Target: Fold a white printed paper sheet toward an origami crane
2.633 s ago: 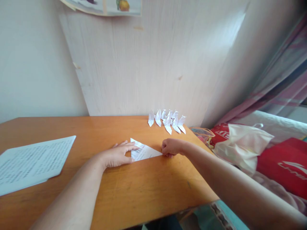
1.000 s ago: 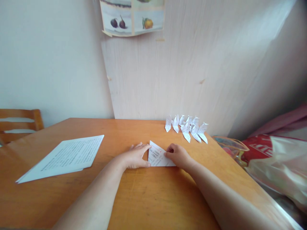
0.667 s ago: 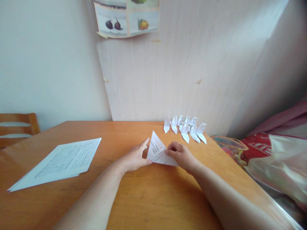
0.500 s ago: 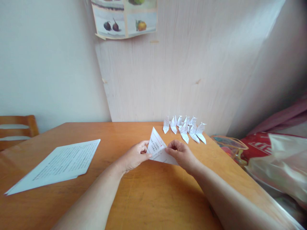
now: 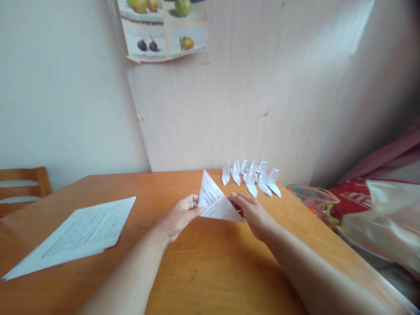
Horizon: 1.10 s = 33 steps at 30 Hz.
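Observation:
A printed sheet folded into a triangle is held up just above the wooden table, its point upward and its text facing me. My left hand pinches its left edge, thumb in front and fingers behind. At the right slanting edge, my right hand has its fingers closed on the paper; its thumb is mostly hidden. Beyond the hands, several folded paper figures with upright pointed tips stand grouped near the table's back edge.
A stack of printed sheets lies on the left of the table. A wooden chair is at the far left. Bags and a clear container crowd the right side. Fruit pictures hang on the wall behind.
My right thumb has moved off the triangle's front face, and the right hand now sits at its right edge. My left hand keeps its pinch. The view has tilted slightly upward.

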Each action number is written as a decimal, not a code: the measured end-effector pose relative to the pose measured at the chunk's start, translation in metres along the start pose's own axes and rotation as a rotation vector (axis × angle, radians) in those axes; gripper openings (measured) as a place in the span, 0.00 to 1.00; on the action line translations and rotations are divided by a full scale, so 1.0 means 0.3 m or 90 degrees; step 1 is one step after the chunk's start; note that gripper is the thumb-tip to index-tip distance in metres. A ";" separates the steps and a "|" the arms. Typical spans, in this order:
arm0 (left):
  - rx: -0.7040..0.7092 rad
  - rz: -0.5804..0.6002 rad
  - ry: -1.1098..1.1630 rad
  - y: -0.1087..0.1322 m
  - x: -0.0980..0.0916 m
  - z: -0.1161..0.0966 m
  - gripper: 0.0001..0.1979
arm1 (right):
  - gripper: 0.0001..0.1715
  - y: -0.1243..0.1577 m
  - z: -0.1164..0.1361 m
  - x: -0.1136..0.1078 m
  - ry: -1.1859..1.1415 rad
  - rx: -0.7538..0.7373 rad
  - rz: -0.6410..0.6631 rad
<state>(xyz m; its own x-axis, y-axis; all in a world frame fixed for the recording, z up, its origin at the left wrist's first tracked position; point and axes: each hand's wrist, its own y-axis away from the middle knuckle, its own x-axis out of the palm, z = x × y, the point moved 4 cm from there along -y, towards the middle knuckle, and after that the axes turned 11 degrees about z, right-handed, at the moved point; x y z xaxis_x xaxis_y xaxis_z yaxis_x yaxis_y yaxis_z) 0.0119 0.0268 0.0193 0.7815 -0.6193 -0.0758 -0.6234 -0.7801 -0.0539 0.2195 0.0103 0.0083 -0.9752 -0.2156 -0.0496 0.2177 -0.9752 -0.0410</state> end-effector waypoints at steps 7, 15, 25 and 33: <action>-0.044 -0.021 0.050 0.003 -0.023 0.030 0.13 | 0.21 0.011 0.009 0.039 -0.080 -0.039 0.093; -0.055 -0.048 0.247 -0.015 -0.036 0.090 0.10 | 0.17 0.024 0.012 0.058 -0.103 -0.078 0.111; -0.068 -0.061 0.308 -0.021 -0.033 0.114 0.06 | 0.14 0.030 0.011 0.068 -0.068 -0.046 0.097; -0.084 -0.033 0.331 -0.021 -0.017 0.119 0.05 | 0.13 0.034 0.010 0.085 -0.066 -0.065 0.133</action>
<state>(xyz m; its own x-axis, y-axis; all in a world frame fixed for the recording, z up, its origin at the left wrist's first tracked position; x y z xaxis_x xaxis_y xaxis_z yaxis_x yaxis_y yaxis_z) 0.0109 0.0380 -0.0155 0.7414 -0.5169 0.4279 -0.6018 -0.7944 0.0830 0.1968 -0.0054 0.0095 -0.9061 -0.4217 0.0344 0.4133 -0.8996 -0.1413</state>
